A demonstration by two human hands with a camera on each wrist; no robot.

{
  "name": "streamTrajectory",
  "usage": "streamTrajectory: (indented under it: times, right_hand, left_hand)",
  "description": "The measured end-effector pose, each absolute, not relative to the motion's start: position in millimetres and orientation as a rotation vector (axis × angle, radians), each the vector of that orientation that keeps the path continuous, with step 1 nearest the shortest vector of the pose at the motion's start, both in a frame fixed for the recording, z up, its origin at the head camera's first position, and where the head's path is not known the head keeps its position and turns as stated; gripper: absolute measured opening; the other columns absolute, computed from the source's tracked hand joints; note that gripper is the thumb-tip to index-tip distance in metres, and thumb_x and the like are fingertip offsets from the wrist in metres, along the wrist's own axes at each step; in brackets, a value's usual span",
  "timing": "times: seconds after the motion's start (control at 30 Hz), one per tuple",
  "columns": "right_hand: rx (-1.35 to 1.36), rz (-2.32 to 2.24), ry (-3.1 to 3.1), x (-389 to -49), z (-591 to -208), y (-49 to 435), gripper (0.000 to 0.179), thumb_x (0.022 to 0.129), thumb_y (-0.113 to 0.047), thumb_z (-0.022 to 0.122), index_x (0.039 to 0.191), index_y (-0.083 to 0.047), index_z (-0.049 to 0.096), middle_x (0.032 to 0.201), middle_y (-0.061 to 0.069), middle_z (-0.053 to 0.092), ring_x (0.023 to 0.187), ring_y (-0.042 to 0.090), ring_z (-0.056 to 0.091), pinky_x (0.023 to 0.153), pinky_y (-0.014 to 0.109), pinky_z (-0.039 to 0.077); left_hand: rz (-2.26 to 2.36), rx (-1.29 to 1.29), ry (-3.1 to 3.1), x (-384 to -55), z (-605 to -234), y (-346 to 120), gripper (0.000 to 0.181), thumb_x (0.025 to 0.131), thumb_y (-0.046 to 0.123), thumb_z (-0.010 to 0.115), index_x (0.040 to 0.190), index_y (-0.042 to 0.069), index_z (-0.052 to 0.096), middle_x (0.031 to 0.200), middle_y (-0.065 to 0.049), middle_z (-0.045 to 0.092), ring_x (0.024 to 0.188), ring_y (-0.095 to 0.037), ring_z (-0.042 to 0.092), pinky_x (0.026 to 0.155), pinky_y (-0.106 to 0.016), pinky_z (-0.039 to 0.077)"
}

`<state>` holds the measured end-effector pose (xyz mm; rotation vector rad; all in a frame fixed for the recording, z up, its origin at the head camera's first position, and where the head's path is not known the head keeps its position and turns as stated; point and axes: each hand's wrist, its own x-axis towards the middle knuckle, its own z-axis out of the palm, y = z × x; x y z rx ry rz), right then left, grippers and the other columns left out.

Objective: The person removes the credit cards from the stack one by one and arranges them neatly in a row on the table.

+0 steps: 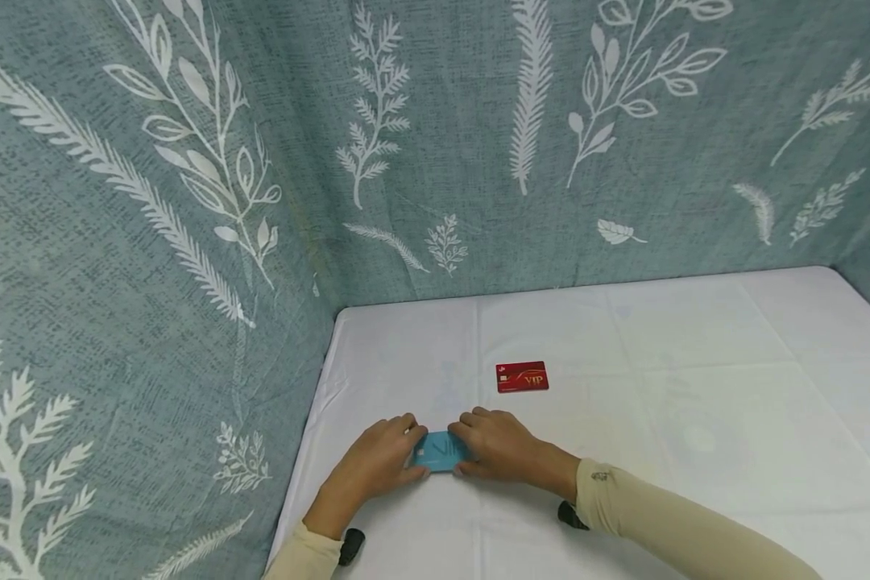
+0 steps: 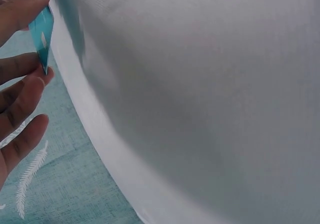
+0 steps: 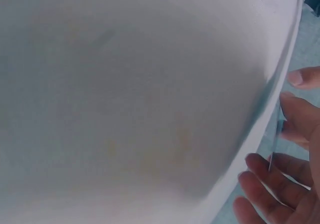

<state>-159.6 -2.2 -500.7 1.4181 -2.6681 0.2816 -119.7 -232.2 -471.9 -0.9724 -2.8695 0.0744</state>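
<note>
A light blue plastic card (image 1: 441,452) is pinched at both short ends. My left hand (image 1: 386,459) grips its left end between thumb and fingers, and my right hand (image 1: 500,445) its right end. A small pale chip and darker lettering show on its upper face, partly covered by the fingers. In the left wrist view the card (image 2: 44,36) is seen almost edge-on, held above the white cloth. The right wrist view shows my right hand (image 3: 295,159) at its thin edge. Farther back lies a red card (image 1: 522,377) with gold "VIP" lettering, touched by neither hand.
A white cloth (image 1: 667,403) with fold creases covers the table. Teal curtains (image 1: 449,145) with white leaf prints hang along the back and left. Dark wrist-worn pieces (image 1: 351,547) show beneath both wrists.
</note>
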Motion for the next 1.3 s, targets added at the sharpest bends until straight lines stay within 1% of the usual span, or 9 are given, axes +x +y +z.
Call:
streamTrajectory:
  times: [0.23, 0.37, 0.53, 0.77, 1.1, 1.3]
  right_hand:
    - [1.405, 0.249, -2.59, -162, -505, -6, 0.052, 0.083, -0.046, 0.08, 0.12, -0.011, 0.068, 0.103, 0.0, 0.072, 0.089, 0.012, 0.066, 0.077, 0.024, 0.057]
    - [1.399, 0.228, -2.588, -162, -506, -7, 0.051, 0.083, -0.045, 0.08, 0.119, -0.011, 0.068, 0.101, 0.001, 0.072, 0.086, 0.012, 0.065, 0.075, 0.024, 0.057]
    - [1.395, 0.228, -2.59, -162, -508, -8, 0.051, 0.082, -0.045, 0.082, 0.118, -0.011, 0.069, 0.101, 0.001, 0.072, 0.085, 0.012, 0.066, 0.077, 0.024, 0.058]
    - [1.394, 0.23, -2.603, -162, -508, -9, 0.052, 0.081, -0.046, 0.082, 0.119, -0.013, 0.069, 0.101, 0.001, 0.073, 0.085, 0.012, 0.067, 0.078, 0.024, 0.058]
    - [1.402, 0.227, -2.602, -166, -508, -10, 0.049, 0.082, -0.045, 0.081, 0.117, -0.013, 0.07, 0.099, 0.0, 0.072, 0.084, 0.012, 0.066, 0.076, 0.023, 0.058]
    - [1.394, 0.243, -2.625, -165, -507, -9, 0.048, 0.082, -0.043, 0.082, 0.118, -0.013, 0.069, 0.101, 0.001, 0.073, 0.087, 0.012, 0.067, 0.078, 0.024, 0.058]
  left_hand:
    - [0.194, -0.976, -2.779, -123, -479, -232, 0.053, 0.076, 0.047, 0.085, 0.109, 0.009, 0.07, 0.098, -0.003, 0.063, 0.081, -0.015, 0.062, 0.072, -0.03, 0.053]
    - [0.241, -0.98, -2.741, -124, -483, -231, 0.05, 0.076, 0.046, 0.085, 0.107, 0.01, 0.07, 0.097, -0.002, 0.064, 0.083, -0.014, 0.063, 0.072, -0.03, 0.051]
    - [0.249, -0.978, -2.713, -124, -485, -231, 0.045, 0.077, 0.042, 0.086, 0.105, 0.01, 0.07, 0.096, -0.002, 0.063, 0.081, -0.014, 0.062, 0.07, -0.029, 0.049]
    - [0.237, -0.964, -2.744, -123, -484, -230, 0.047, 0.078, 0.044, 0.085, 0.107, 0.011, 0.07, 0.096, -0.002, 0.063, 0.082, -0.014, 0.06, 0.071, -0.029, 0.05]
    - [0.179, -0.944, -2.755, -124, -485, -232, 0.046, 0.077, 0.042, 0.086, 0.106, 0.011, 0.069, 0.094, -0.001, 0.061, 0.08, -0.013, 0.059, 0.07, -0.028, 0.05]
    - [0.177, -0.934, -2.75, -123, -485, -231, 0.045, 0.078, 0.041, 0.085, 0.107, 0.01, 0.069, 0.094, -0.001, 0.061, 0.08, -0.013, 0.06, 0.071, -0.028, 0.051]
